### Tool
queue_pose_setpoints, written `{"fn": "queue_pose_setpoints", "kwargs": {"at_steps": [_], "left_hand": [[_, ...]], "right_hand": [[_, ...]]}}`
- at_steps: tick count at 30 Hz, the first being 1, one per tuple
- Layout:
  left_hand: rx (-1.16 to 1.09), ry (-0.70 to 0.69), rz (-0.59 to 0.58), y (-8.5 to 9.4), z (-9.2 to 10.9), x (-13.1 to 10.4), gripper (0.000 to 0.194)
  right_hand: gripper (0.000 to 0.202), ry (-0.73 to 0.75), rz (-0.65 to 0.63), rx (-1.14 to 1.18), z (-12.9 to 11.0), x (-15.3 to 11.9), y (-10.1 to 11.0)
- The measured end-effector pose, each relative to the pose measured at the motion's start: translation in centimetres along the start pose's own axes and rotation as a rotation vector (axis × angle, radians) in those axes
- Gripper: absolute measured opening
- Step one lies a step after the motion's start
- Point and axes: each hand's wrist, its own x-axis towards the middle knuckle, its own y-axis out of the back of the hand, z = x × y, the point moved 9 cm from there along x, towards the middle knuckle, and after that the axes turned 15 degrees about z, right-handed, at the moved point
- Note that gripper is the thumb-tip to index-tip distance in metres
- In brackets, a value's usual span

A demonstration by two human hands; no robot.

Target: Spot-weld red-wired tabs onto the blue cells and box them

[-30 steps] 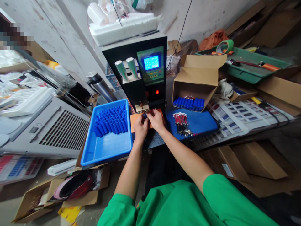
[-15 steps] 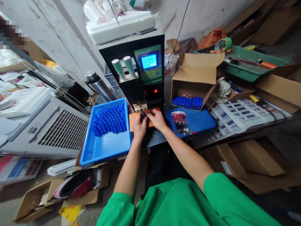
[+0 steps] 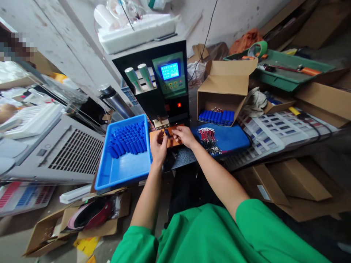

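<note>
In front of the spot welder, a dark blue battery cell lies on the orange work plate, close under the machine's copper-coloured electrodes. My left hand is just left of the cell, with its thumb and forefinger apart. On the other side, my right hand has thumb and fingertips pinched together near the cell. Whatever sits in that pinch is too small to make out. Red, white and black wire leads lie bunched on the blue mat at the right.
A blue tray at left holds rows of blue cells. Behind the mat, an open cardboard box contains more cells with leads. A steel flask stands behind the tray, and a green tray of tools is at the back right.
My left hand has drawn slightly left and its fingers have parted from the cell, which now shows more plainly. The right hand stays pinched close by. The whole view has shifted a little.
</note>
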Motion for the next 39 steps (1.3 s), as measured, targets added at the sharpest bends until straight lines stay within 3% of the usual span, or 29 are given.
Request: {"fn": "queue_pose_setpoints", "kwargs": {"at_steps": [2, 4, 7, 11, 16, 19, 23, 35, 39], "left_hand": [[0.069, -0.035, 0.038, 1.6, 0.3, -1.2, 0.034], [0.135, -0.142, -0.013, 2.3, 1.2, -2.6, 0.027], [0.184, -0.311, -0.093, 2.4, 2.4, -4.4, 0.019], [0.236, -0.373, -0.096, 1.8, 2.4, -4.5, 0.013], [0.237, -0.284, -0.081, 1.3, 1.9, -3.5, 0.015], [0.179, -0.133, -0.094, 1.2, 1.2, -2.7, 0.018], [0.073, 0.019, -0.121, 0.5, 0.8, -1.7, 0.020], [0.058, 0.031, -0.175, -0.6, 0.9, -0.8, 0.019], [0.093, -0.080, -0.084, 0.5, 1.8, -1.1, 0.015]], "right_hand": [[0.039, -0.010, 0.005, 0.028, 0.1, 0.1, 0.0], [0.039, -0.008, 0.007, 0.051, 0.1, 0.1, 0.0], [0.039, -0.002, 0.015, 0.052, 0.2, 0.2, 0.0], [0.039, -0.001, 0.034, 0.044, 0.3, 0.3, 0.1], [0.036, 0.026, -0.064, 0.030, -0.5, -0.5, -0.3], [0.030, 0.063, -0.157, -0.022, -1.2, -1.7, -0.8], [0.028, 0.100, -0.176, -0.077, -1.5, -2.5, -1.0], [0.026, 0.140, -0.165, -0.161, -1.0, -2.3, -1.3], [0.025, 0.144, -0.119, -0.112, -1.2, -2.1, -0.7]]}}
